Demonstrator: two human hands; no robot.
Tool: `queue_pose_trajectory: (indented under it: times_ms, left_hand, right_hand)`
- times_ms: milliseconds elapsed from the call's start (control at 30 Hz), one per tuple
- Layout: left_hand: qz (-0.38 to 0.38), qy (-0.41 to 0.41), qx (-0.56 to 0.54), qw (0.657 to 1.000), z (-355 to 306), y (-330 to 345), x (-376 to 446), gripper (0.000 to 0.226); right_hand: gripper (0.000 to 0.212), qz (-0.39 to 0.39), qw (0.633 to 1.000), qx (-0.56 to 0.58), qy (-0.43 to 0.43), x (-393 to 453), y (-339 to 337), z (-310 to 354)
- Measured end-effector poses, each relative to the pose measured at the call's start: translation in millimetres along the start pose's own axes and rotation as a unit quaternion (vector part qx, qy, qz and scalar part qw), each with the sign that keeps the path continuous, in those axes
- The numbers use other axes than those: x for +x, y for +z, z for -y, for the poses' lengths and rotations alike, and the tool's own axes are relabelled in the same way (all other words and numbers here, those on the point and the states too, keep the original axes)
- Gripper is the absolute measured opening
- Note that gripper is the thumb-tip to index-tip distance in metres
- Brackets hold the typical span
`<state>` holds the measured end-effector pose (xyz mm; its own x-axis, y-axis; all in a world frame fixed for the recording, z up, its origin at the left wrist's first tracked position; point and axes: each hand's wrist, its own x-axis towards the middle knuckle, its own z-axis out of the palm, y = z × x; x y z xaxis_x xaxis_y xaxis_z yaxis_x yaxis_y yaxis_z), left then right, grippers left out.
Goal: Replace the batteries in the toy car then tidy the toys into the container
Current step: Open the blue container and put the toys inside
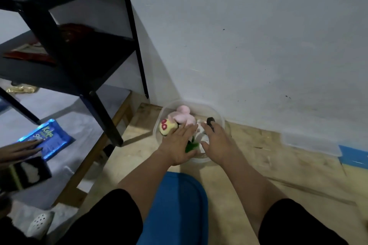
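A clear round container [220, 120] stands on the floor against the wall. Inside lie a pink plush toy [184, 116], a yellow toy with red eyes [166, 127] and something green [191, 146]. My left hand [179, 143] rests palm down on these toys with its fingers spread. My right hand [216, 141] lies over a white toy car [200, 127] in the container, thumb on one side and fingers on the other. A black wheel [210, 121] shows past my fingertips. Most of the car is hidden under the hand.
A blue oval lid [175, 205] lies between my forearms. A black shelf unit [79, 51] stands at the left over a low grey platform [83, 125]. There another person's hand [20, 149] touches a blue packet [49, 137]. A clear lid [310, 143] lies by the wall.
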<state>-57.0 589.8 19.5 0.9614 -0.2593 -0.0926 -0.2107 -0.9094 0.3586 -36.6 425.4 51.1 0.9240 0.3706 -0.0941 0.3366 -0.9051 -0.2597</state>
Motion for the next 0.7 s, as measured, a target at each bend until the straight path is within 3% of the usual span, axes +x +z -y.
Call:
queue_pose_trajectory:
  times_ms: [167, 300, 400, 533, 700]
  left_hand:
    - [-0.098, -0.065, 0.011, 0.993, -24, 4, -54, 0.075]
    - [-0.088, -0.174, 0.018, 0.981, -31, 30, -112, 0.063]
    - [-0.033, -0.273, 0.004, 0.961, -33, 56, -156, 0.064]
    - [0.050, -0.394, -0.002, 0.918, -34, 72, -192, 0.071]
    - [0.072, -0.421, -0.035, 0.903, -30, 86, -215, 0.073]
  right_hand:
    - [0.055, -0.115, 0.985, 0.041, -0.120, -37, 8, -7]
    - [0.053, -0.136, 0.968, 0.064, -0.201, -81, 28, -3]
    - [0.052, -0.077, 0.970, 0.045, -0.227, -118, 55, -3]
    - [0.059, 0.093, 0.978, -0.089, -0.166, -152, 80, -6]
    - [0.061, 0.185, 0.974, -0.112, -0.076, -174, 94, 1]
